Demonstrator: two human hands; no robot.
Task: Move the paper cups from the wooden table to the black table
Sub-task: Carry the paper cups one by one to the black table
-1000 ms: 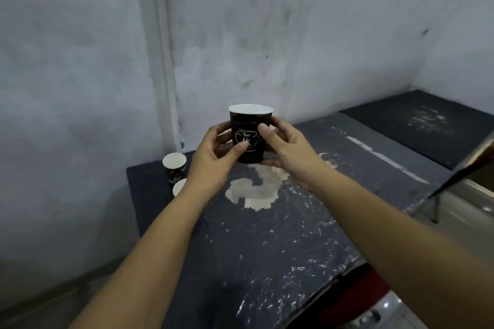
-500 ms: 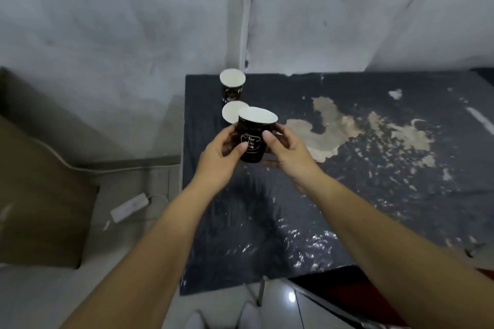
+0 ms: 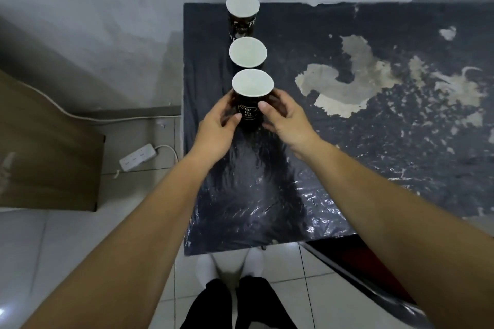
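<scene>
**Q:** Moved since half a second ago?

**A:** Held cup [image 3: 250,99] carried forward and lower, now in line behind the two cups on the black table [image 3: 347,157]. Camera tilted further down; floor and feet now in view.

**Q:** State of left hand?

**A:** Left hand [image 3: 216,125] curled round the left side of the held cup, thumb laid on the printed front, fingers wrapped behind and mostly hidden.

**Q:** State of right hand?

**A:** Right hand [image 3: 287,119] curled round the right side of the same cup, thumb pressed on the front wall near the rim, fingers hidden behind.

**Q:** Position of the held cup?

**A:** Upright, open end up, white inside, dark outside with white print. Located near the left edge of the black table. Base hidden by the hands: cannot tell whether touching the surface.

**Q:** Position of the other cups?

**A:** Middle cup [image 3: 248,52] upright just beyond the held cup. Far cup [image 3: 242,16] upright just beyond that, close to the wall [image 3: 107,8]. All three in one row along the left edge.

**Q:** Table surface?

**A:** Black covering, glossy and wrinkled at the near end, with pale worn patches [image 3: 344,83] to the right of the cups.

**Q:** Surroundings?

**A:** White power strip [image 3: 137,157] on the tiled floor [image 3: 53,248] left of the table; brown board [image 3: 48,147] beside it.
</scene>
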